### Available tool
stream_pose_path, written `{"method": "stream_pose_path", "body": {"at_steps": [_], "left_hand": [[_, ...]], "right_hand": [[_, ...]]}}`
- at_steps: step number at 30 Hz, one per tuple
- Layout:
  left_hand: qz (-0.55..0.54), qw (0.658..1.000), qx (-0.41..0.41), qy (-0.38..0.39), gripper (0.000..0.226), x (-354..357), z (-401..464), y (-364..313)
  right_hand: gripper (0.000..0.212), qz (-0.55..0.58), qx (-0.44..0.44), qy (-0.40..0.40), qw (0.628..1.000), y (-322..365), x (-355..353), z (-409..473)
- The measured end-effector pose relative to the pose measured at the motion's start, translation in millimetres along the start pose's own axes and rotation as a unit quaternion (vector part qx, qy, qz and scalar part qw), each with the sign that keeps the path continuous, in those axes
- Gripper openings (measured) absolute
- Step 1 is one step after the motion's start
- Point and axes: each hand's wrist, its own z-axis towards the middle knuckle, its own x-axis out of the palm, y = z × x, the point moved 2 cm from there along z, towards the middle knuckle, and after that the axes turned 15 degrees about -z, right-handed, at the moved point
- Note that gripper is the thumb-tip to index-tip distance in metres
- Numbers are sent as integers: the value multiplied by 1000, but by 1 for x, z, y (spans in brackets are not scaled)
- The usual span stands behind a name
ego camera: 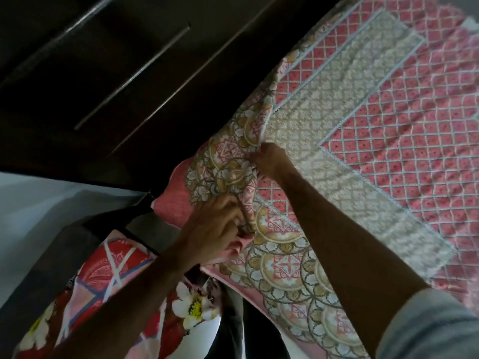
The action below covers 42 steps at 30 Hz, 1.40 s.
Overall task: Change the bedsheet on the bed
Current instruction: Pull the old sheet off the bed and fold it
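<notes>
Head view: pink cotton bedsheet with white lattice and medallion border [375, 141] spread over the bed. Left hand [217, 226] curls its fingers into bunched border cloth at the bed's near corner; right hand [269, 159] pinches a fold just beyond. Red floral fabric [124, 275] lies below the corner, dark wooden wardrobe [103, 73] beside it.

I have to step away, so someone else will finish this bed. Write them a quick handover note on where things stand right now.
Left hand grips the bunched bedsheet border at the bed's corner. Right hand pinches the same border further up the edge.
Done: the pink sheet is spread flat across the bed top.
Left: smooth or tuck the gathered corner and the edge.
A floral red fabric lies below, beside the bed.
</notes>
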Motion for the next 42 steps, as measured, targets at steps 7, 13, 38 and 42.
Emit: {"method": "stream_pose_path", "body": {"at_steps": [7,13,38,42], "left_hand": [[-90,986,-72,-124,57,-39,89,-15],[75,994,-68,30,70,7,148,-34],[227,969,88,34,77,31,335,-75],[246,960,122,45,79,54,343,-77]], "right_hand": [[32,4,-41,-26,999,-82,-13,-93],[29,-26,86,44,995,-212,-38,-158],[56,-100,203,-122,966,-301,-196,-57],[31,-11,156,-46,987,-314,-213,-62]]}}
